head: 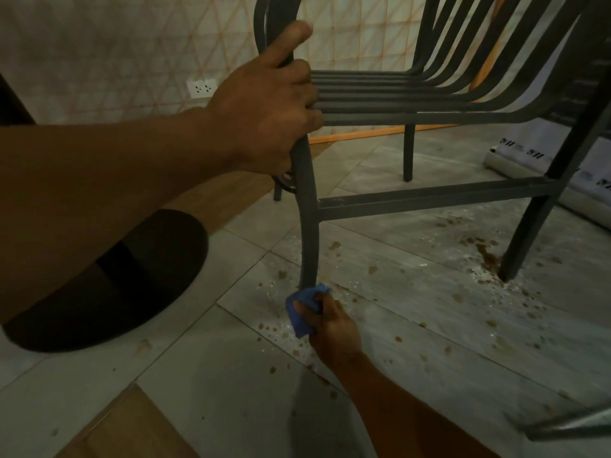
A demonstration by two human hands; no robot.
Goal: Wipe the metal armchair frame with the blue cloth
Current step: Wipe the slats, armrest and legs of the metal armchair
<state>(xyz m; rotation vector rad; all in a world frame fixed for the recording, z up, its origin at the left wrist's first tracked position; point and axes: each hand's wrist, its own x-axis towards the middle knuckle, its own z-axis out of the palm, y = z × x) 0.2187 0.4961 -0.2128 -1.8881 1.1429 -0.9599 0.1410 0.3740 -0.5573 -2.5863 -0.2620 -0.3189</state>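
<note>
While the metal armchair frame point(396, 104) is steadied by the left hand point(264, 117), closed around its curved front upright at seat height, the blue cloth point(302, 310) is gripped in the right hand point(332, 328) and pressed against the foot of the front leg point(309, 246) on the spattered tile floor point(429, 325).

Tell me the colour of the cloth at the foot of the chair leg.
Blue; the cloth, held in the right hand, shows clearly in the head view.

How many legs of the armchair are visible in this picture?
4: front leg above the blue cloth, one at right, one far centre, one mostly hidden behind the left hand at.
</note>
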